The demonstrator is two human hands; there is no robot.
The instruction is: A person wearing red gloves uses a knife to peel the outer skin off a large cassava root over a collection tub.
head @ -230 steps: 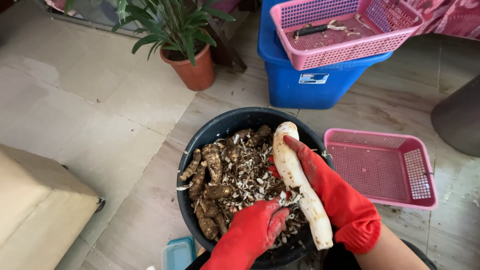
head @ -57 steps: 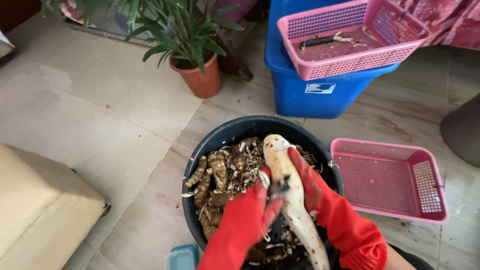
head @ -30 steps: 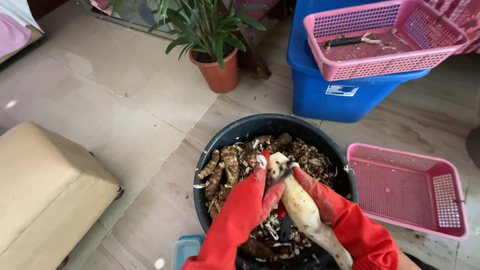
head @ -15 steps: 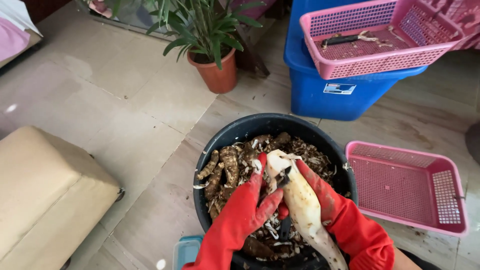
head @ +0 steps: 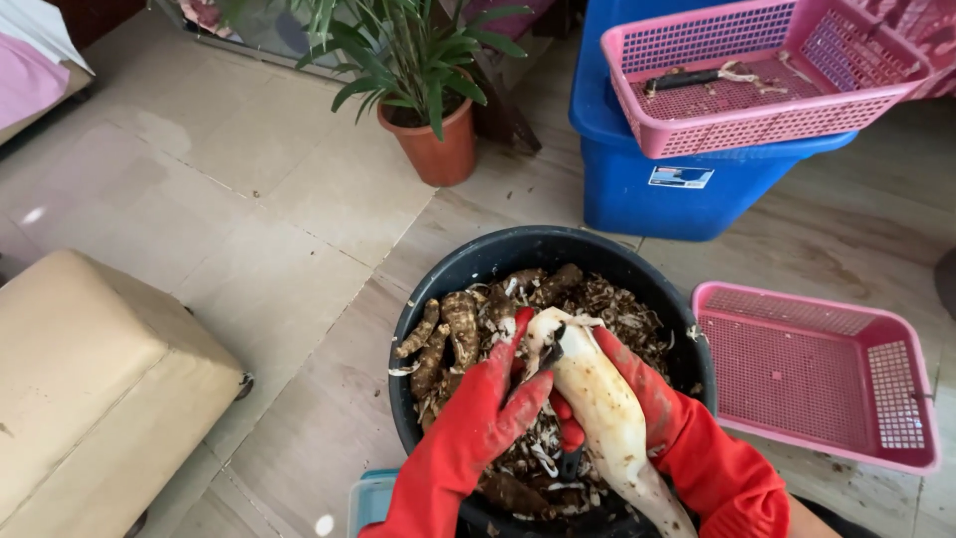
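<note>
My right hand (head: 652,403), in a red rubber glove, grips a long, pale peeled root (head: 597,399) from the right and holds it tilted over a black tub (head: 468,274). My left hand (head: 483,413), also in a red glove, is closed on a dark knife (head: 554,351). Its blade lies against the root's upper end and its handle pokes out below. The tub holds several brown unpeeled roots (head: 450,324) and a heap of peelings (head: 622,304).
An empty pink mesh basket (head: 817,374) lies on the floor right of the tub. A blue bin (head: 677,184) behind carries another pink basket (head: 757,75) with scraps. A potted plant (head: 428,139) stands behind the tub, a beige cushion (head: 90,389) at left.
Earlier the root stood higher, held mostly by my right hand. Both hands have since closed on it lower in the tub, and the knife now works at its upper end.
</note>
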